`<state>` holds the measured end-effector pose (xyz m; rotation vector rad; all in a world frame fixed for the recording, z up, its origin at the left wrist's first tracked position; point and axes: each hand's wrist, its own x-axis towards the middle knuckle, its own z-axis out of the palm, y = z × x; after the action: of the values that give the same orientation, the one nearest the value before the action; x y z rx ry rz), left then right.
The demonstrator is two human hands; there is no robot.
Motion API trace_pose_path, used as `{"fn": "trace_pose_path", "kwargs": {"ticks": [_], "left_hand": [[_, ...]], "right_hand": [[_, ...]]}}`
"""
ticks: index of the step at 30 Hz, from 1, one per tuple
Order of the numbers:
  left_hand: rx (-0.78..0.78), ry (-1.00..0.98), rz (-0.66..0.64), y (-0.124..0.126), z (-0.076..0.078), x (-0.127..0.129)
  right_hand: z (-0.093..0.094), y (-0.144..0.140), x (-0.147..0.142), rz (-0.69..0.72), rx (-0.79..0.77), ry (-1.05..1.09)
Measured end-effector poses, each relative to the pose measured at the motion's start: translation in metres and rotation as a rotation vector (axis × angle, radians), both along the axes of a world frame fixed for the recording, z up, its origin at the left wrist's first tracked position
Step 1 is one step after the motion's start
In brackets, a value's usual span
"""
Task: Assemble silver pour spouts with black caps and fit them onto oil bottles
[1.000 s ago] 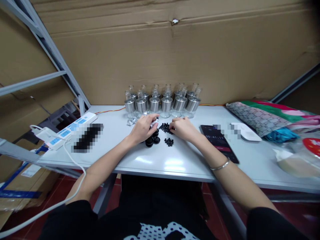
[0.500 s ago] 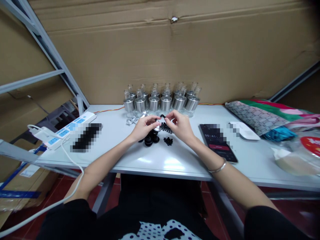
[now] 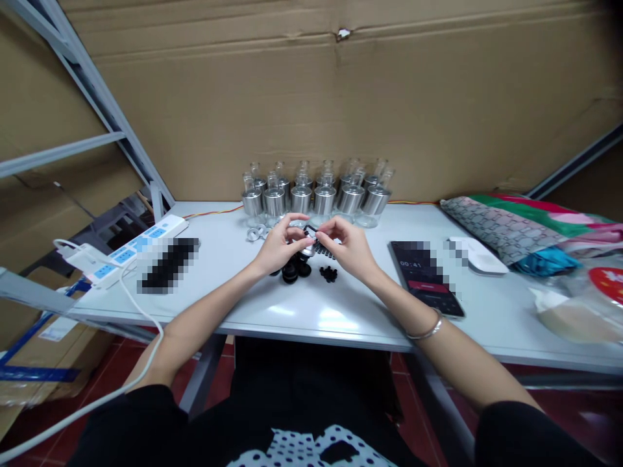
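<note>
Silver metal glints between your two hands, which meet just above the desk (image 3: 341, 318) in front of a double row of small bottles. Your left hand (image 3: 278, 245) pinches a small silver-and-black part (image 3: 307, 244) in a closed grip, thumb and fingers wrapped round it from the left. Your right hand (image 3: 349, 245) closes on a tiny black piece (image 3: 311, 229) at the top of that part, coming in from the right, so the two grips face each other across a very narrow gap. Both hands are equally near the part; the piece sits above and slightly toward the right-hand side of it. The part is too small and too covered by your fingers to give its long axis, and you cannot tell whether the piece is already seated or only touching.

Directly below the hands lie a few black round caps (image 3: 291, 271), with a small heap of black bits (image 3: 328, 274) just beside them and another dark cluster (image 3: 323, 249) half hidden under your right fingers. Behind stand the silver-collared glass bottles (image 3: 315, 194), and two loose metal rings (image 3: 257, 232) lie to their left. Farther out, a white power strip (image 3: 139, 250) lies at the left and a dark phone (image 3: 428, 280) at the right, next to a white flat object (image 3: 479, 259) and folded patterned cloth (image 3: 516, 227). Some patches of the desk are blurred out.
</note>
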<state>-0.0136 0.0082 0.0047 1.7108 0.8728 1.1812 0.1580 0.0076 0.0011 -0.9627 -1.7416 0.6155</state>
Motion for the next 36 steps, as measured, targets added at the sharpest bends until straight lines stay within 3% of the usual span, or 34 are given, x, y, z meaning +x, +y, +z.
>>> {"fn": "trace_pose_path", "kwargs": {"ticks": [8,36], "left_hand": [[0.043,-0.007,0.054,0.0032,-0.0042,-0.0017],[0.091,-0.037,0.074,0.0037,-0.0016,-0.003]], "right_hand": [[0.0018,0.0016,0.0007,0.047,-0.048,0.063],[0.0006,-0.0017,-0.0016,0.048,0.056,0.006]]}}
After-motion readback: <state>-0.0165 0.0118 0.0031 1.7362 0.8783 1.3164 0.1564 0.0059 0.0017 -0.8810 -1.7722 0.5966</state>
